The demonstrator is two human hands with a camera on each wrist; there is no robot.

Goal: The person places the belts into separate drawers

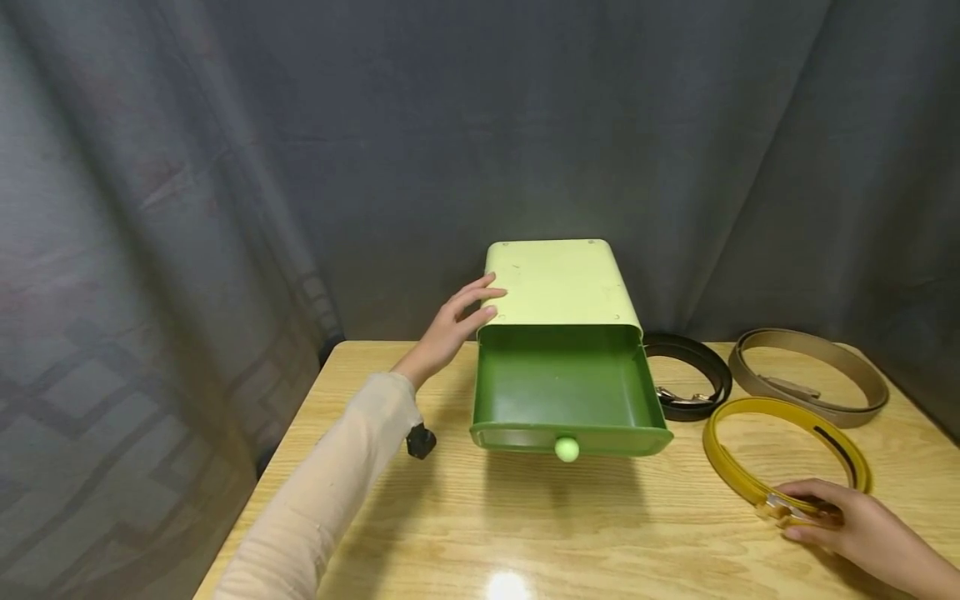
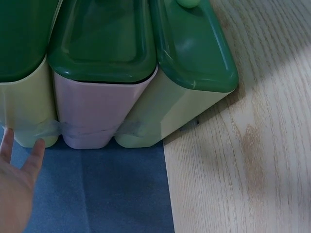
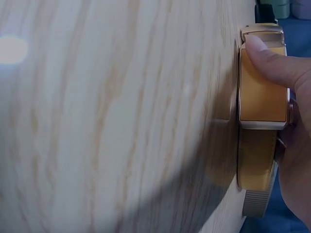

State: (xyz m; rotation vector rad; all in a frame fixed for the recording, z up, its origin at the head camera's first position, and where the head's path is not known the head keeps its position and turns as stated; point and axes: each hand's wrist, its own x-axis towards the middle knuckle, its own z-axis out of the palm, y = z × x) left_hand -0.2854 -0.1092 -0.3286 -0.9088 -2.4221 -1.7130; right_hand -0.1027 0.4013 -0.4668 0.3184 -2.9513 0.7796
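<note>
A pale yellow-green drawer box stands at the back of the table, its dark green drawer pulled out with nothing lying in it. My left hand rests its spread fingers on the box's left top edge. In the left wrist view, a pink drawer box and a light green one adjoin the one that the left hand touches. On the right, a coiled yellow belt lies on the table. My right hand grips it at the metal buckle, the thumb across the buckle.
A coiled black belt lies right of the drawer, partly hidden by it. Farther right is a coiled taupe belt. The wooden table meets a dark curtain behind. A small black object shows beside the left wrist.
</note>
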